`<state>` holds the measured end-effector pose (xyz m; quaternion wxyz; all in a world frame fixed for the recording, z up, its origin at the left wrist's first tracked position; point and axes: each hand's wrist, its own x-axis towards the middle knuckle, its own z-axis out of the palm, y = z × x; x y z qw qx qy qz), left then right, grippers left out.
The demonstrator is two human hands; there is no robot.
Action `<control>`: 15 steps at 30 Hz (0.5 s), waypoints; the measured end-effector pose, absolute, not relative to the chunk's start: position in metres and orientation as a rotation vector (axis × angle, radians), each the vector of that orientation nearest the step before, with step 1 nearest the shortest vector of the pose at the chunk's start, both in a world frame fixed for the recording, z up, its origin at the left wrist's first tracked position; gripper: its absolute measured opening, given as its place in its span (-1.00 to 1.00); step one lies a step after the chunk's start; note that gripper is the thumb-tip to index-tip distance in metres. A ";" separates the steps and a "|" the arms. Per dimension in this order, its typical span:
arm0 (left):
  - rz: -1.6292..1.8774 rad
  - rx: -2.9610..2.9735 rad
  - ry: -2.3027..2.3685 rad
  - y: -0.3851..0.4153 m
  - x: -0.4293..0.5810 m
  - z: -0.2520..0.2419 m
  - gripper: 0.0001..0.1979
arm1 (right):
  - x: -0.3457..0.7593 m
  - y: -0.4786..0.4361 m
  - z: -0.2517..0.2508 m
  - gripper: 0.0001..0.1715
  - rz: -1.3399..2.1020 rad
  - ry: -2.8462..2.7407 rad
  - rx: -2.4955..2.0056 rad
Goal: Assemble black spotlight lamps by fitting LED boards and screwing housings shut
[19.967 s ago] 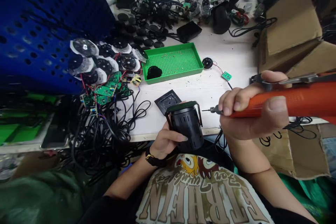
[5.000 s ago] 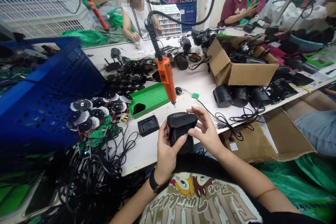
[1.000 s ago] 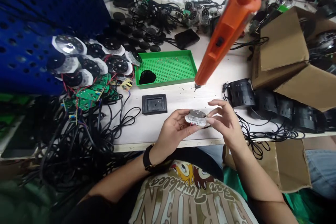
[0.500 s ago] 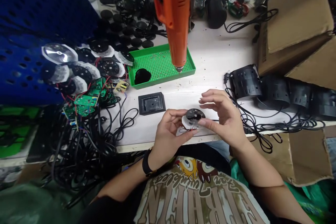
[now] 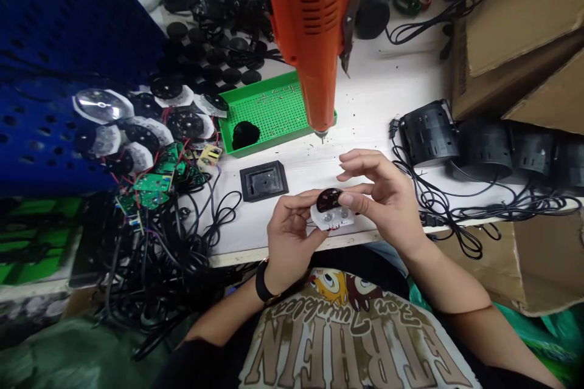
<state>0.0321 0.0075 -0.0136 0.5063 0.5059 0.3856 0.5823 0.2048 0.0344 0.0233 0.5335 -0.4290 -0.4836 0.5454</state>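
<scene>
Apparently fitting or freeing a glossy black round disc (image 5: 326,201); which is unclear.
Left hand (image 5: 292,231) is clamped on the white clear-domed plastic piece (image 5: 329,223) beneath, near the worktop (image 5: 374,91)'s front edge; right hand (image 5: 387,200) pinches the disc's rim. Next calls for steady, level fingers.

Black disc (image 5: 329,199): round, glossy, tilted, covering the far part of a white piece (image 5: 320,219). Thumb of right hand (image 5: 387,202) on the disc's right edge. White piece: angular outline, two clear domes (image 5: 328,217) exposed side by side on the near side of the disc; bit of red wire (image 5: 334,228) at its near edge. Left hand (image 5: 292,234) grips its left end. Disc and piece together, held up by the counter's (image 5: 374,82) near edge.
</scene>
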 end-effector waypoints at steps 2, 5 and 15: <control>1.404 1.214 0.918 0.008 0.031 -0.016 -0.60 | 0.204 0.036 0.024 -0.62 1.306 -1.147 -1.032; 1.403 1.205 0.928 0.008 0.031 -0.018 -0.61 | 0.203 0.037 0.024 -0.61 1.313 -1.132 -1.025; 1.419 1.151 0.954 0.008 0.029 -0.025 -0.58 | 0.202 0.035 0.020 -0.66 1.320 -1.182 -0.995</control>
